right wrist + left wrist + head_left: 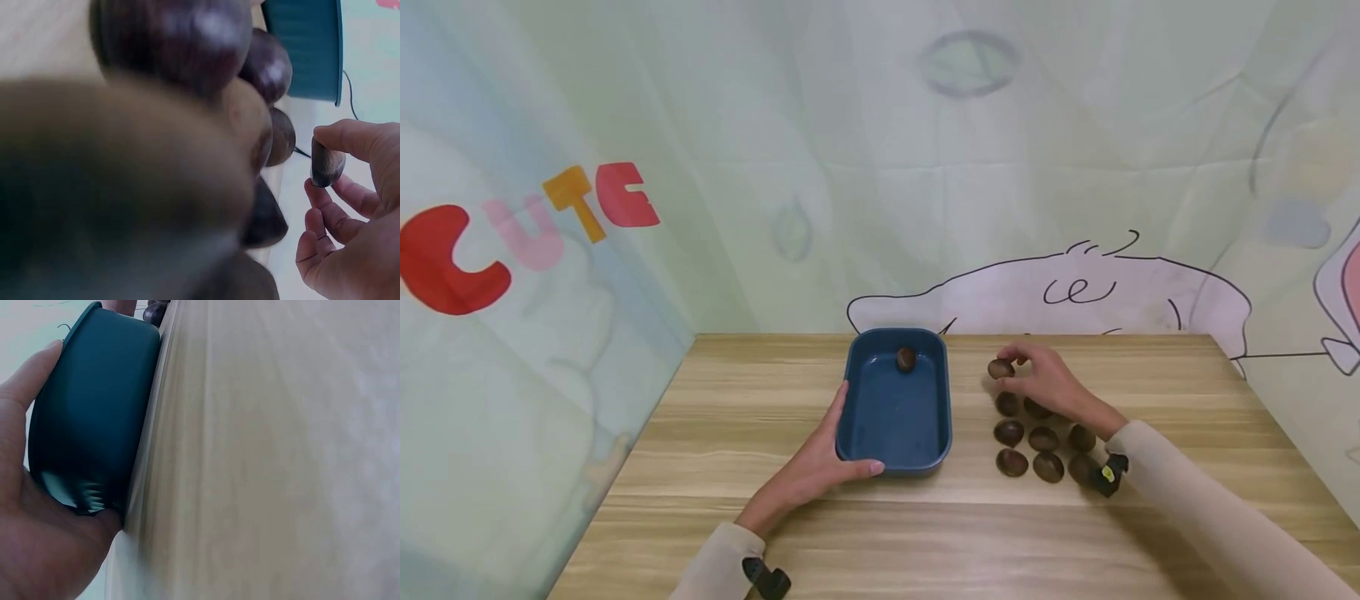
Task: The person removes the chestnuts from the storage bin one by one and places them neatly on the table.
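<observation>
My left hand holds the near left corner of a deep blue tray, its fingers along the left wall and its thumb at the near wall. One brown chestnut lies inside, towards the far end. To the right of the tray, my right hand pinches another chestnut between thumb and fingers. In the right wrist view this pinched chestnut appears raised, apart from the others. Several chestnuts lie in rough rows below the right hand, which partly hides them.
The wood-grain table ends against a printed cloth backdrop at the back and sides. Between the tray and the rows of chestnuts is a strip of bare table. Close chestnuts fill much of the right wrist view, some blurred.
</observation>
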